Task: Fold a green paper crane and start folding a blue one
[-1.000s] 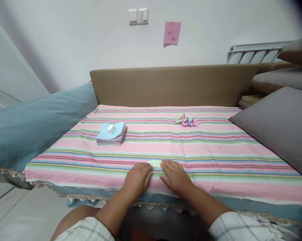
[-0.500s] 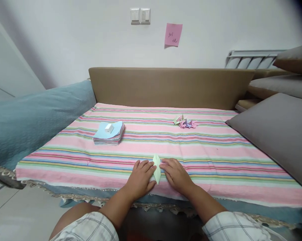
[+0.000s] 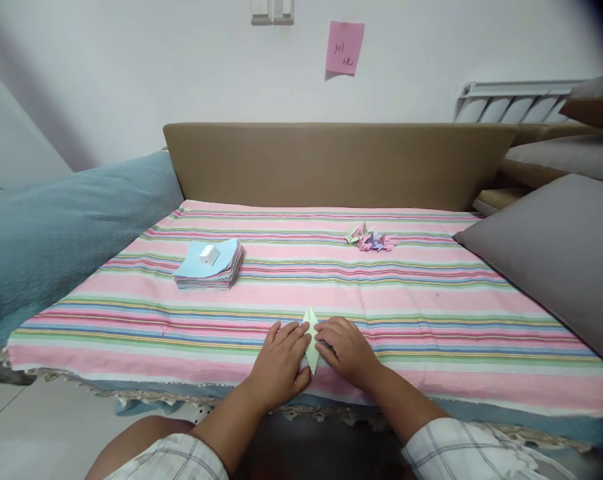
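Observation:
A pale green paper folded into a long, narrow diamond lies on the striped cloth in front of me, one point away from me and one toward me. My left hand rests flat on its left side, fingers stretched out and the fingertips on the paper's edge. From the right, my right hand touches the paper with its fingertips, fingers slightly bent and apart. The fingers cover parts of the paper's two long edges.
A stack of coloured paper sheets with a small white block on top sits at the left. Several small folded paper figures lie farther back. A grey cushion is at the right, and a brown backrest stands behind.
My right fingertips have moved left onto the paper, which looks slightly wider in its lower half. My left hand stays beside it. The view has tilted down a little.

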`<state>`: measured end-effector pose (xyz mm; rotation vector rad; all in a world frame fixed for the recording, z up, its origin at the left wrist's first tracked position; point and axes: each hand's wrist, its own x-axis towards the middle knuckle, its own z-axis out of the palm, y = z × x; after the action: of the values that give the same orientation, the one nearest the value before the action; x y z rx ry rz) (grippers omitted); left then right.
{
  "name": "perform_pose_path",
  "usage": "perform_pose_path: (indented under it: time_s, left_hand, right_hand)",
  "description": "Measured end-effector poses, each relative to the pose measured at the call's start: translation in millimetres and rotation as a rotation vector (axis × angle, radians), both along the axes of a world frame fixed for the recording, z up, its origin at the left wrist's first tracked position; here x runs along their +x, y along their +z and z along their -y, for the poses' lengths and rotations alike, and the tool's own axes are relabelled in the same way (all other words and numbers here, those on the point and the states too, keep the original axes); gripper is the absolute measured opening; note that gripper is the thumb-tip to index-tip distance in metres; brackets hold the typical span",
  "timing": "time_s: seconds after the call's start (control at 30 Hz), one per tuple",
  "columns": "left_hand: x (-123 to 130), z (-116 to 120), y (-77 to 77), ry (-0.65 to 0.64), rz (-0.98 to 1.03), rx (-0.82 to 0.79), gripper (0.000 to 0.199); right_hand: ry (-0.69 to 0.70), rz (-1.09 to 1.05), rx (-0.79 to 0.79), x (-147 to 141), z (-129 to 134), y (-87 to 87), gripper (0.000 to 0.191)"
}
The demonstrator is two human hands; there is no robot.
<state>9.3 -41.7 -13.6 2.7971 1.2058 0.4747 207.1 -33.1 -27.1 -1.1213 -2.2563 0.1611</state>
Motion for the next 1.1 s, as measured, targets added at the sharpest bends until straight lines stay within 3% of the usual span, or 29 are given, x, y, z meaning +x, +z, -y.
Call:
perform_pose_path:
  time_s: [0.43, 0.63, 0.9, 1.1]
  left_hand:
    - [4.8, -3.7, 9.0, 0.004, -0.058, -0.051, 0.043]
    - [6.7, -6.2, 6.1, 0.054, -0.036, -0.054, 0.039]
    - [-7.8, -15.5, 14.5, -0.029, 0.063, -0.191, 0.054]
    - [-6.1, -18.0, 16.8, 0.025, 0.137, -0.239, 0.042]
  right_hand:
    - [-0.08, 0.06, -0.045, -6.2, 2.5, 4.5, 0.006]
    - [-0.099, 0.087, -0.05, -6.1, 1.6, 3.3, 0.008]
    - [0.047, 0.011, -0.055, 5.1, -2.5, 1.2, 0.017]
    - [0.089, 0.01, -0.111, 9.5, -4.0, 3.5, 0.026]
